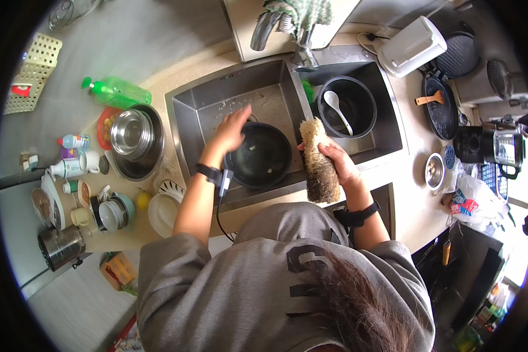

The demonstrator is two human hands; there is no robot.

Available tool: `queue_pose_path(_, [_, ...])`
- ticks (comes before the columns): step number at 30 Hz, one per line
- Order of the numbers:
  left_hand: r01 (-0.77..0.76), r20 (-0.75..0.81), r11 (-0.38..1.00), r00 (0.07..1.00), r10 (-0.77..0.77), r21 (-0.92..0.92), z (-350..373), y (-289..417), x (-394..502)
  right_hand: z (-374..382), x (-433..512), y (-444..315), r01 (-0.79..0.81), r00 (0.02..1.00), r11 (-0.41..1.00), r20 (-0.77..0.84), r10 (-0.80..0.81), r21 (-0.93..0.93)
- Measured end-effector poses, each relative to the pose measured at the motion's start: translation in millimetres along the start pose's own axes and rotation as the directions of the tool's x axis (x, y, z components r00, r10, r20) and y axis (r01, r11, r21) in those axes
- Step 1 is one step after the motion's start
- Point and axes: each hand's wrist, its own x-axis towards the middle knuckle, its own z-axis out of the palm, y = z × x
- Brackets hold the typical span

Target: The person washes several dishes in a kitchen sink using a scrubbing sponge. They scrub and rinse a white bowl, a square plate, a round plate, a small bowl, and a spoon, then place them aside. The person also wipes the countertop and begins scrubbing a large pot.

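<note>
My right hand (pixel 339 160) grips a loofah sponge (pixel 319 163), pale at its top and dark brown lower down, over the front of the sink's divider. My left hand (pixel 233 132), holding nothing, hovers at the left rim of a dark round pan (pixel 264 158); whether it touches the rim I cannot tell. The pan sits in the large left basin (pixel 264 94) of a steel sink, with small pale bits inside. In the smaller right basin (pixel 378 149) stands a black pot (pixel 365 103) with a white spoon (pixel 338 110) lying in it.
A faucet (pixel 306 55) with a green cloth (pixel 310 15) rises behind the sink. Left are a green pump bottle (pixel 119 91), stacked steel bowls (pixel 130 134) and a white dish (pixel 160 215). Right are a white kettle (pixel 413 46), a black electric griddle (pixel 438 116) and a small metal bowl (pixel 434 160).
</note>
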Motion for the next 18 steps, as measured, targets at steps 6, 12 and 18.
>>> queue_pose_path(6, [0.192, 0.437, 0.948, 0.897, -0.064, -0.254, 33.5, -24.1, -53.6, -8.0, 2.7, 25.5, -0.141, 0.967, 0.988, -0.223, 0.124, -0.058])
queue_pose_path(12, [0.119, 0.405, 0.988, 0.902, -0.151, 0.103, 32.6, -29.3, -80.1, -8.6, -19.9, 49.2, -0.079, 0.928, 0.769, -0.328, -0.175, -0.634])
queue_pose_path(18, [0.116, 0.494, 0.993, 0.863, -0.109, 0.017, 47.5, -21.8, -77.0, -41.8, -87.5, 60.8, 0.042, 0.876, 0.92, -0.428, -0.222, -0.39])
